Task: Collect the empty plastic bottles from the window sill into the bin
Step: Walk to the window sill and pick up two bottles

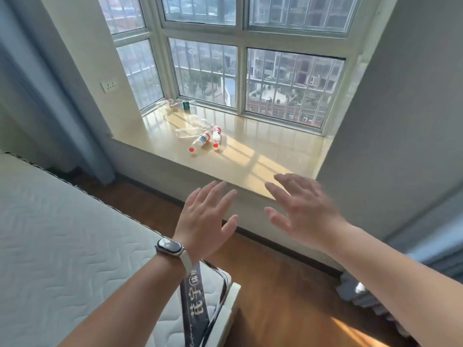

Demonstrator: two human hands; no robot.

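Several clear plastic bottles lie on the beige window sill (263, 156). Two with red caps and white labels lie side by side near the middle: one bottle (200, 142) and a second bottle (216, 137). Crumpled clear bottles (194, 124) lie just behind them. Another bottle (167, 103) rests in the far left corner beside a clear green-labelled box (188, 106). My left hand (208, 216), with a watch on the wrist, and my right hand (302, 209) are both open and empty, held in front of the sill's near edge. No bin is in view.
A white mattress (62, 246) fills the lower left, its corner just below my left wrist. Wooden floor (275, 296) runs between bed and sill. A grey wall (400, 121) bounds the sill on the right, and blue curtains (37, 83) hang at left. A dark grey object (363, 294) sits at lower right.
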